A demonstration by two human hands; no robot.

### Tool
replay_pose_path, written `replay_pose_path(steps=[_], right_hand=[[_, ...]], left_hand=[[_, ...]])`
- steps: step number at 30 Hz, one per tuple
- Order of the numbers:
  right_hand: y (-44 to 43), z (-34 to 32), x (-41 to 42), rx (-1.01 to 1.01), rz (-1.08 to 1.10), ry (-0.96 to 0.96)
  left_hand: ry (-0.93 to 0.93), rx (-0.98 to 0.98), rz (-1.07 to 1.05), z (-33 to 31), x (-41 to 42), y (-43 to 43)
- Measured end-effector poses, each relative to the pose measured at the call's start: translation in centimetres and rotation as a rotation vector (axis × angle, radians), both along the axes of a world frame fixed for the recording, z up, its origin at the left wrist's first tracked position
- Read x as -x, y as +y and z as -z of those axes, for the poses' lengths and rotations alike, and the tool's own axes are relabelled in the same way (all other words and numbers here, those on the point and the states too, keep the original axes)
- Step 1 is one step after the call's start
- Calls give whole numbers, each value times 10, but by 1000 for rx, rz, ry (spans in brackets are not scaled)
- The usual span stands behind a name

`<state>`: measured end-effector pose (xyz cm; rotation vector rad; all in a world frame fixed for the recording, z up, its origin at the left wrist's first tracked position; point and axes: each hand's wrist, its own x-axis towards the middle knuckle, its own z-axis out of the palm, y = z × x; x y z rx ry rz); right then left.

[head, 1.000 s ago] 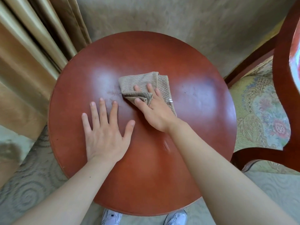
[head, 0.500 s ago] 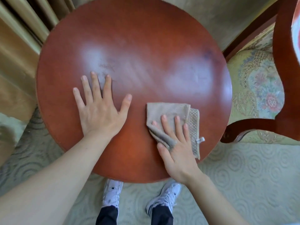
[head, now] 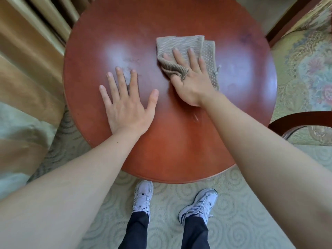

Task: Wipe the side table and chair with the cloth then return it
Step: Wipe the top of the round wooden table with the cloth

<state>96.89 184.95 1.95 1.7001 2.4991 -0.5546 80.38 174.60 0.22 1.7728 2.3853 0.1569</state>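
Observation:
A round reddish-brown side table [head: 179, 150] fills the middle of the view. A folded beige cloth [head: 181, 43] lies on its far middle part. My right hand [head: 192, 81] presses flat on the cloth, with a fold of it pinched between thumb and forefinger. My left hand [head: 125, 105] rests flat on the bare tabletop to the left, fingers spread, holding nothing. The chair [head: 303, 69] with a floral seat and dark wooden frame stands at the right, close to the table's edge.
Golden curtains [head: 27, 60] hang at the left, next to the table. Pale patterned carpet [head: 170, 203] covers the floor. My feet in white sneakers [head: 142, 198] stand just below the table's near edge.
My right hand has slid the cloth from the table's near right part up toward the far middle. The left hand has stayed flat on the table.

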Motion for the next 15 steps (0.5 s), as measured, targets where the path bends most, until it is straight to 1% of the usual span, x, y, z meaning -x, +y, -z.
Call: replay_pose_path(steps=[3, 6, 9, 12, 15], right_hand=[[37, -2, 8, 51, 39, 14], [37, -4, 12, 136, 37, 66], [-8, -3, 6, 110, 43, 113], [-84, -6, -6, 71, 65, 145], [-159, -9, -18, 42, 49, 125]], left_hand=[[-2, -8, -2, 0, 1, 1], [-3, -20, -2, 1, 2, 4], [-27, -29, -4, 2, 3, 2], [-40, -31, -6, 1, 3, 0], [-39, -35, -10, -1, 1, -2]])
